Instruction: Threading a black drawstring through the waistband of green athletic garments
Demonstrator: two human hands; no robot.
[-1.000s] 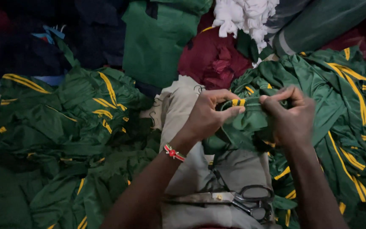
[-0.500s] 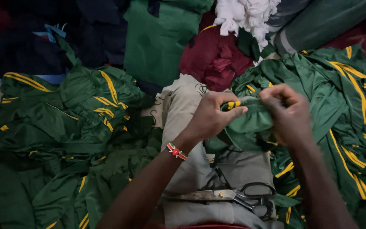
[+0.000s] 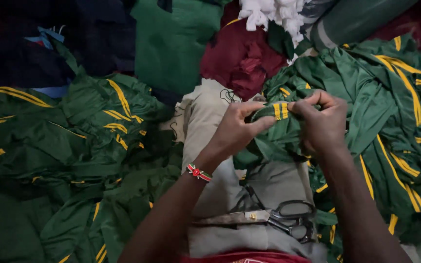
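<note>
Both hands meet just right of centre, at about 1 o'clock from the middle of the view. The left hand (image 3: pixel 235 127) and the right hand (image 3: pixel 321 121) each pinch closed on the yellow-striped edge of a green garment (image 3: pixel 281 134), which bunches between them and hangs over the lap. Black-handled scissors (image 3: pixel 278 218) lie across the grey-trousered lap (image 3: pixel 210 122) at 6 o'clock, apart from both hands. A beaded bracelet (image 3: pixel 199 173) circles the left wrist. More green striped garments (image 3: pixel 74 136) pile at 9 o'clock, maroon cloth (image 3: pixel 242 58) at 12.

Left hand (image 3: pixel 235 129) and right hand (image 3: pixel 320 122) pinch a green yellow-striped garment (image 3: pixel 281 127); scissors (image 3: pixel 278 219) lie below.
</note>
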